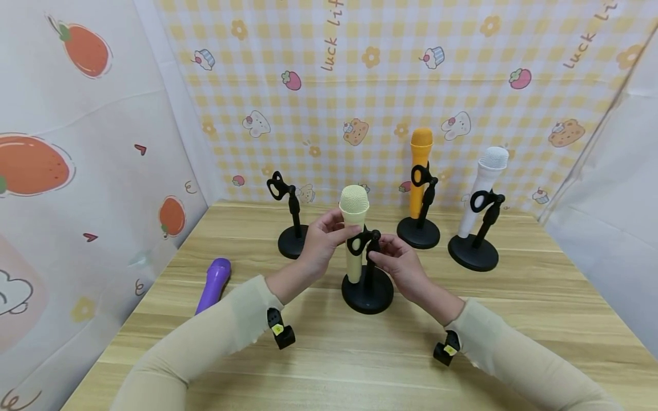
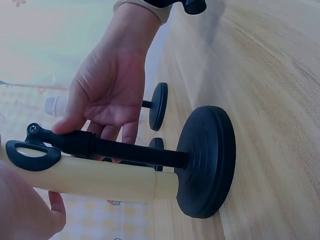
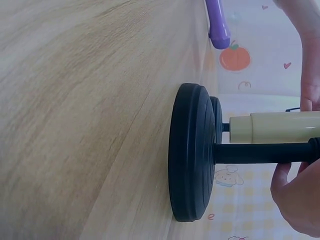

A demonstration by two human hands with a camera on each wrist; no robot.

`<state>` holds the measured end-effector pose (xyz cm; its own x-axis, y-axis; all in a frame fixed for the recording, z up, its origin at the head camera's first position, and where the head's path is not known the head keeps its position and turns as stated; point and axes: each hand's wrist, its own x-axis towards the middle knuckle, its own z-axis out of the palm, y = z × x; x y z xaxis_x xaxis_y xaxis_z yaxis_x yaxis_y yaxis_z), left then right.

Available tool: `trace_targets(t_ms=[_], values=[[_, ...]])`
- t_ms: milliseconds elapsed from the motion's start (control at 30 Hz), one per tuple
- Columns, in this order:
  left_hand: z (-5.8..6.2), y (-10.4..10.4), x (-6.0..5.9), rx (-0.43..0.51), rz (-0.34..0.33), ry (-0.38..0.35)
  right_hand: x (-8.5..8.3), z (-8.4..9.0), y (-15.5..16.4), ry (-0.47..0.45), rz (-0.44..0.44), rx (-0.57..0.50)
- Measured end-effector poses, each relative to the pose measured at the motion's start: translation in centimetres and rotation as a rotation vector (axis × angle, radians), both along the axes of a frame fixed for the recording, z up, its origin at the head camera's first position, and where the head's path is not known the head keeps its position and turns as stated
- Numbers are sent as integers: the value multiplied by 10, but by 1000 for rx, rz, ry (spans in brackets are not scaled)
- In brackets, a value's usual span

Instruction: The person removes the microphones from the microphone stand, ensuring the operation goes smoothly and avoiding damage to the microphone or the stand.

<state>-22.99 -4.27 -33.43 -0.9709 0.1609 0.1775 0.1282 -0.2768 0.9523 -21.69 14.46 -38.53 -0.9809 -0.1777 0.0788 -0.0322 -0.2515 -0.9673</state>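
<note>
A pale yellow microphone [image 1: 354, 268] stands nearly upright in the ring clip of a black stand [image 1: 367, 297]. My left hand [image 1: 321, 240] pinches it just below its mesh head, thumb across the front. From the other side, my right hand [image 1: 403, 265] grips the upper part of the stand's post, thumb and fingers around it below the clip. The left wrist view shows the clip [image 2: 32, 159] against the microphone's body and its lower end right at the round base [image 2: 212, 160]. In the right wrist view the microphone [image 3: 280, 127] runs alongside the post [image 3: 260, 153].
An orange microphone [image 1: 421, 154] and a white one [image 1: 485, 174] lean in black stands at the back right. At the back left stands another black stand [image 1: 293, 242] with nothing in its clip. A purple microphone [image 1: 215, 282] lies on the wooden table [image 1: 360, 365], partly behind the left sleeve.
</note>
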Motion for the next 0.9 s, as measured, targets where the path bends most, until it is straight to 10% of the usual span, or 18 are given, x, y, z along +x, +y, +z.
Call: trace_targets(t_ms=[900], values=[[-1,4,3,-1,58,26,0,2,0,11,-12,32]])
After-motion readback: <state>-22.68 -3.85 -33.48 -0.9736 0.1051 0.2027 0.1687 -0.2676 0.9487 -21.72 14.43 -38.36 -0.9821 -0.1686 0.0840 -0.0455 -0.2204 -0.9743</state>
